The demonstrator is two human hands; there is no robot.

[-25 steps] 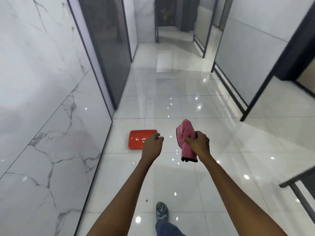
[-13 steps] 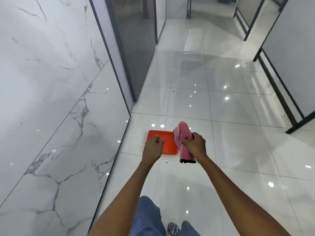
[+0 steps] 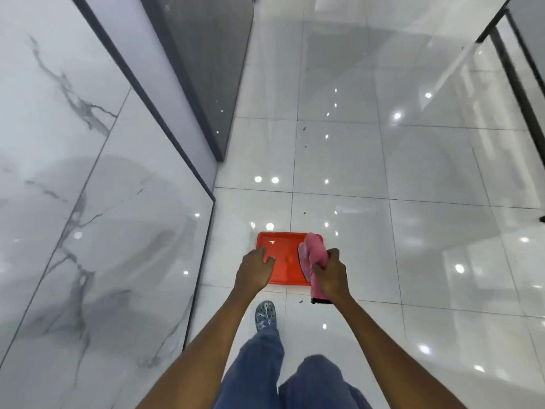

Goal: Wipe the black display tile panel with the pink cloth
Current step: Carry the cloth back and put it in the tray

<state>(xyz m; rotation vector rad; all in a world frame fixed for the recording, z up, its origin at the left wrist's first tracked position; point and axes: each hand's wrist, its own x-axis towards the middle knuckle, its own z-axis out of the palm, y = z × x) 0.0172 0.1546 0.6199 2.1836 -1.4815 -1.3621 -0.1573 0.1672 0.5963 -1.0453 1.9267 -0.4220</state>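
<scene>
Bare forearms, loose blue trousers (image 3: 253,370), and a grey patterned perforated clog (image 3: 265,315).

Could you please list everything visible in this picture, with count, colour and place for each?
cloth: one, pink with a dark bottom edge, held above the tray's right side
tray: one, red, flat on the floor ahead of the feet
floor: glossy white tiles, with a few small dark specks
marble panels: white with grey veins, along the left
dark panel: one, grey-black, upper left past the marble
dark frames: black, upper right
shoe: one, patterned grey, behind the tray
trousers: blue, bottom centre
left hand: empty, fingers loosely curled over the tray's left part
right hand: grips the cloth
</scene>
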